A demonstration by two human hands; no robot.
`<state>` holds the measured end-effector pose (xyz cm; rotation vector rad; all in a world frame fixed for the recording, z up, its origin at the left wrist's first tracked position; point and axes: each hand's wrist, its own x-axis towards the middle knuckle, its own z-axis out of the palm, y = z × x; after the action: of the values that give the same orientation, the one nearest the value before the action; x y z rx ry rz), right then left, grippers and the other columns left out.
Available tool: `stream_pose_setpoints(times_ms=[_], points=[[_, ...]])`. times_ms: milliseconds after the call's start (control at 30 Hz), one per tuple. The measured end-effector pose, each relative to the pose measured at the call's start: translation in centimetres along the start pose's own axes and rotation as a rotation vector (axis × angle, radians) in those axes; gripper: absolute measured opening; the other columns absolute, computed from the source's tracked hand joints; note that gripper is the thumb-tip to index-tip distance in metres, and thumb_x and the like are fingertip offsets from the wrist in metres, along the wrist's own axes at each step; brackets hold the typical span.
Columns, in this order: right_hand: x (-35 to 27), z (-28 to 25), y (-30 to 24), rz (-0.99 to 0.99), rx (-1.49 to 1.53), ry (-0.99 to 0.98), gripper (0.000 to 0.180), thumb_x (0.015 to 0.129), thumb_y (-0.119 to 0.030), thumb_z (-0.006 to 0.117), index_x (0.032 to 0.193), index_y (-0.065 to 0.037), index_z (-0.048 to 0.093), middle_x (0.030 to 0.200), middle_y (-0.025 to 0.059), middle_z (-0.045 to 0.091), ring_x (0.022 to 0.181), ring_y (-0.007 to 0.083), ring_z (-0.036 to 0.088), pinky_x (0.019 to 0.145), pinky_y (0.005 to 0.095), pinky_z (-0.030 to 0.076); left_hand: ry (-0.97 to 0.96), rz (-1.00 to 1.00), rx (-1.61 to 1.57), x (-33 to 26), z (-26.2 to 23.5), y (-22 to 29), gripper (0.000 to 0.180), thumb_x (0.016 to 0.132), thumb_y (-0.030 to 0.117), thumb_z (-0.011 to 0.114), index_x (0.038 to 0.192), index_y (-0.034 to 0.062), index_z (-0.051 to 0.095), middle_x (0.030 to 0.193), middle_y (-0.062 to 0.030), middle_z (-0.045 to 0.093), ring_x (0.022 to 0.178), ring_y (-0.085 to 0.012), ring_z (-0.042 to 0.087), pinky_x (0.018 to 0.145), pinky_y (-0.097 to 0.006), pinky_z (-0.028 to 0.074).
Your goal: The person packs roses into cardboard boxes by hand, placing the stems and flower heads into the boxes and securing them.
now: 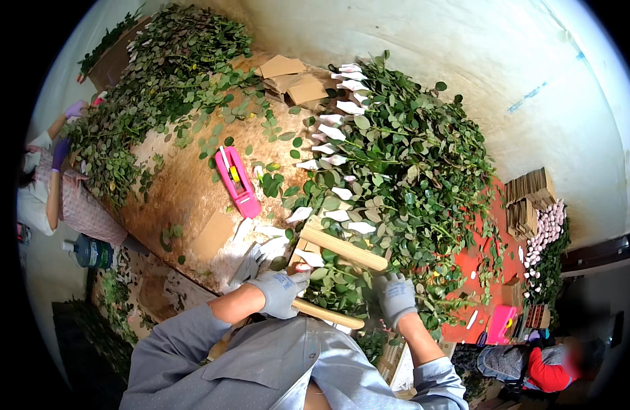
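Note:
My left hand [281,292], in a grey glove, is at the head end of a wooden rack, fingers closed on what looks like a rose head; the grip is partly hidden. Between the rack's rounded rails [344,247] lie leafy rose stems [337,287]. A rose with a white sleeve [309,257] over its bloom rests inside the rack. My right hand [397,298], also gloved, is beyond the right end of the upper rail, fingers curled down over leafy stems. Just left of the rack, a grey metal piece [245,268] lies beside my left hand.
White-sleeved roses [417,157] are heaped right of the rack. A pink tape dispenser [237,183] and cardboard sheets [292,78] lie on the table [185,164]. Another person [55,184] handles foliage at far left; someone in red [547,369] is at lower right.

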<state>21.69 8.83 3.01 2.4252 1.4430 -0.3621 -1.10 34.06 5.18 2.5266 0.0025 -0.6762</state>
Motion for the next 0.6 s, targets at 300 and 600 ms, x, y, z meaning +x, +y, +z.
stream_pose_setpoints(times_ms=[300,600], points=[[0.5,-7.2,-6.7,-0.178,-0.042,0.059,0.026,0.093,-0.017,0.055,0.116,-0.008,0.062,0.104,0.0097,0.065,0.099,0.0275,0.066,0.075,0.041,0.056,-0.018,0.011,0.005,0.2,0.7,-0.5,0.073,0.083,0.042,0.067,0.145,0.0045,0.053,0.16,-0.0133,0.04,0.118,-0.0345,0.065,0.101,-0.045,0.051],[9.3,-0.4,-11.1,-0.258,0.067,0.108,0.03,0.099,-0.017,0.049,0.124,-0.005,0.062,0.106,0.0191,0.065,0.08,0.032,0.073,0.061,0.0464,0.058,-0.039,0.028,0.016,0.2,-0.2,-0.2,0.076,0.082,0.045,0.07,0.144,0.0039,0.054,0.159,-0.015,0.042,0.118,-0.0376,0.065,0.102,-0.047,0.05]])
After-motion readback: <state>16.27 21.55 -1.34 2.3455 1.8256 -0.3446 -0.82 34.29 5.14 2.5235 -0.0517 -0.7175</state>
